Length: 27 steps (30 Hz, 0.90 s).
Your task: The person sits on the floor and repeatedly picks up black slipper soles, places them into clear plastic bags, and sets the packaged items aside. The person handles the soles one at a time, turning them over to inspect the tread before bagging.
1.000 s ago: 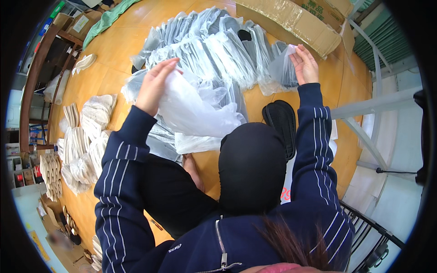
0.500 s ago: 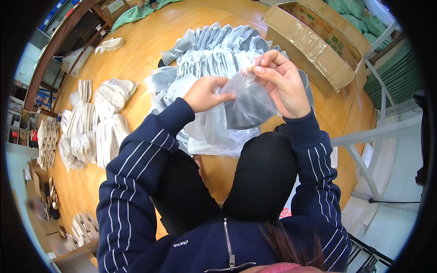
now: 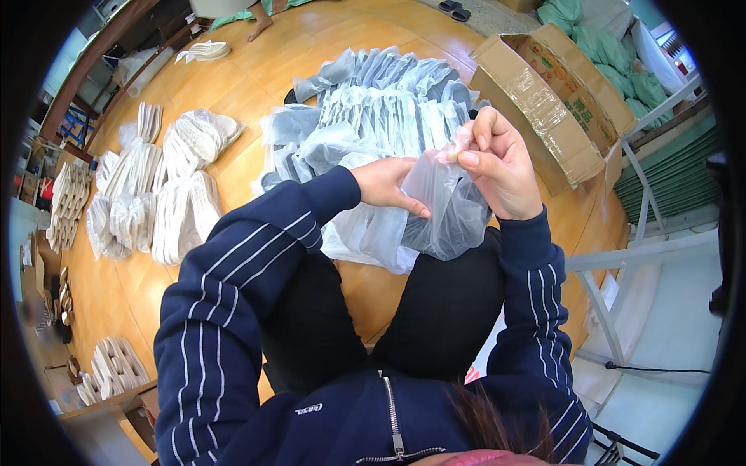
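A translucent plastic bag [image 3: 447,221] with dark, flat contents hangs over my right knee. My right hand [image 3: 503,167] pinches its gathered top between thumb and fingers. My left hand [image 3: 388,185] holds the bag's left side, the thumb in front and the other fingers partly hidden behind the plastic. Just beyond my hands, rows of dark flat pieces in clear plastic bags [image 3: 381,105] are packed close together on the floor. More loose, whitish plastic [image 3: 361,233] lies in front of my knees.
Bundles of off-white insole-shaped pieces [image 3: 190,206], some bagged, stand to the left on the wooden floor. A long open cardboard box [image 3: 536,116] is at the far right, beside a metal frame [image 3: 622,260]. Another person's bare foot [image 3: 261,25] shows at the top, near dark slippers [image 3: 454,9].
Both hands and the bag have moved right and a little nearer to me. The view has shifted, and the other person's leg is now more visible at the top.
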Tool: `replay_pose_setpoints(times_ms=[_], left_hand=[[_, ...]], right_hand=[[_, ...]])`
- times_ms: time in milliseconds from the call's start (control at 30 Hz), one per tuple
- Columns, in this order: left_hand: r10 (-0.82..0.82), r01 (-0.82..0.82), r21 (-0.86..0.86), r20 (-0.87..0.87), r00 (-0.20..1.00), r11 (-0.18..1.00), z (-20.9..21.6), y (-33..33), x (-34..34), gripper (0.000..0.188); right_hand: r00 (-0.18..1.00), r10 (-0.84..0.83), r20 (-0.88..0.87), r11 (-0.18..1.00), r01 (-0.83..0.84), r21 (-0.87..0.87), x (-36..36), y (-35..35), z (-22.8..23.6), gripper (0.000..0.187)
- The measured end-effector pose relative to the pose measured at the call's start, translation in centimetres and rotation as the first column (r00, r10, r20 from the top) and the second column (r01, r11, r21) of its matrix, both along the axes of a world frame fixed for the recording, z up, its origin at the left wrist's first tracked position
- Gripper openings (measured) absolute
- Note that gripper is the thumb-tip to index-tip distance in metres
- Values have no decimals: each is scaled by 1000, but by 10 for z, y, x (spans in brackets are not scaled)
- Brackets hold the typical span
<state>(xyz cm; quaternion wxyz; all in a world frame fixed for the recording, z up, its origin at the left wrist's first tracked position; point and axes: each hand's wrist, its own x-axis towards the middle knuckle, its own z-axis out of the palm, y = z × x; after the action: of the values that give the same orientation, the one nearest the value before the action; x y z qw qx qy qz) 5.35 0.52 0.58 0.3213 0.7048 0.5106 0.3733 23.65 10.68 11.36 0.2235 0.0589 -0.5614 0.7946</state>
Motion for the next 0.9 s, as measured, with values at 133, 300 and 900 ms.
replay_pose_setpoints(times_ms=[133, 300, 900], left_hand=[[16, -12, -167, 20, 1000, 986, 17, -5, -13, 63], [-193, 184, -528, 38, 980, 829, 27, -8, -8, 54], [390, -395, -49, -90, 916, 917, 67, -12, -8, 28]], right_hand=[[981, -60, 184, 982, 26, 184, 5, -5, 14, 20], [986, -2, 166, 977, -33, 210, 16, 5, 4, 16], [815, -474, 332, 684, 103, 722, 33, 37, -9, 22]])
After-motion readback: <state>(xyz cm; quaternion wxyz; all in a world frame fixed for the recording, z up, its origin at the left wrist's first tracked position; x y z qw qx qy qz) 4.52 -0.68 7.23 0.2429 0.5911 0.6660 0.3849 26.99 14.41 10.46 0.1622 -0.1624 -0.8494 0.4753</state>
